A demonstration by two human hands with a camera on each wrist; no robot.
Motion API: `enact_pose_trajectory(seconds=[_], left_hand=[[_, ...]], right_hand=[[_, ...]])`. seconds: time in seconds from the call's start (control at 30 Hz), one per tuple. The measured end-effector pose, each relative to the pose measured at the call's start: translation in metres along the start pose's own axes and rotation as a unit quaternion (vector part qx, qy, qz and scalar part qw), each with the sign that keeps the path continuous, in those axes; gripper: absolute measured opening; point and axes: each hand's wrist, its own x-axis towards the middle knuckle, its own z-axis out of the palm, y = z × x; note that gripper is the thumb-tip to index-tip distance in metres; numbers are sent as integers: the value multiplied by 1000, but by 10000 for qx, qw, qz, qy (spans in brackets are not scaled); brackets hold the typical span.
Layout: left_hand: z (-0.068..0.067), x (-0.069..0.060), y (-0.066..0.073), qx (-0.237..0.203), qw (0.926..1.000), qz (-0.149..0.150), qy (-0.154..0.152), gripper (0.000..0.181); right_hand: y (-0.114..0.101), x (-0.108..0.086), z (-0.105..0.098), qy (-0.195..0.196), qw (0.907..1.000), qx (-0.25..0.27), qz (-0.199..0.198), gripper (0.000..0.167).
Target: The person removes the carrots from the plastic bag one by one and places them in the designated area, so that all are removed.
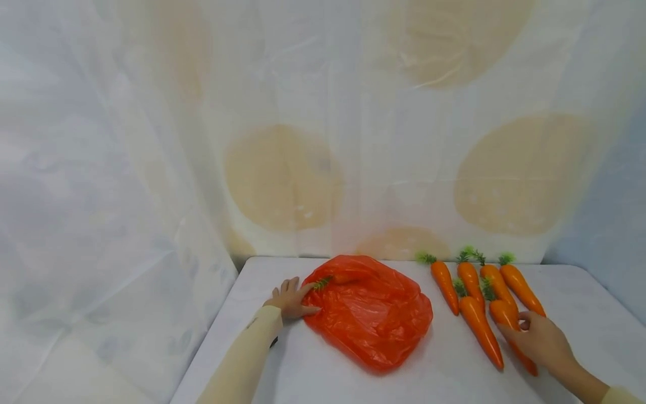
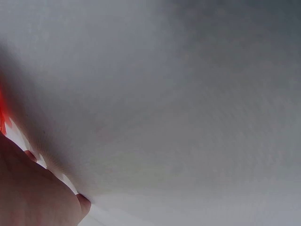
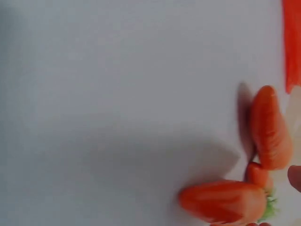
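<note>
A crumpled red plastic bag (image 1: 370, 314) lies on the table. A toy carrot with a green leafy top (image 1: 323, 283) shows at its left end, the rest covered by the film. With fingers spread, my left hand (image 1: 290, 300) rests at the bag's left edge, thumb and index finger touching it. My right hand (image 1: 540, 339) straddles the nearest right carrot (image 1: 498, 310), its fingers bent loosely on one side. In the right wrist view the thumb (image 3: 295, 178) stands apart from that carrot (image 3: 225, 202); whether the fingertips touch it is unclear. Another carrot (image 1: 481, 331) lies beside it.
Behind the two near carrots lie several more, including one at the left (image 1: 444, 286) and one at the right (image 1: 522, 289). The white table (image 1: 303, 373) ends at a sheet with tan round patches (image 1: 285, 177). More white sheeting (image 1: 101, 224) hangs on the left.
</note>
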Motion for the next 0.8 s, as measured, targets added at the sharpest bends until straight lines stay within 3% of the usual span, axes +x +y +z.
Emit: enact_pose_trajectory(seconds=[0.2,0.3,0.47,0.8], left_hand=[[0,0,0,7,10000,13,60,83],[4,2,-2,64,10000,19,46,82],[9,2,-3,84,9999,-25,-61,84],[2,-2,2,4,10000,48,53,82]], right_hand=[[-26,8,-16,654,9951,396,-622,86],[-39,13,-21,733,9910,745,-839,82],[-66,20,-22,484,9821,1343,-1232,76],[-130,33,-1,36,9494,2031,-2397,58]])
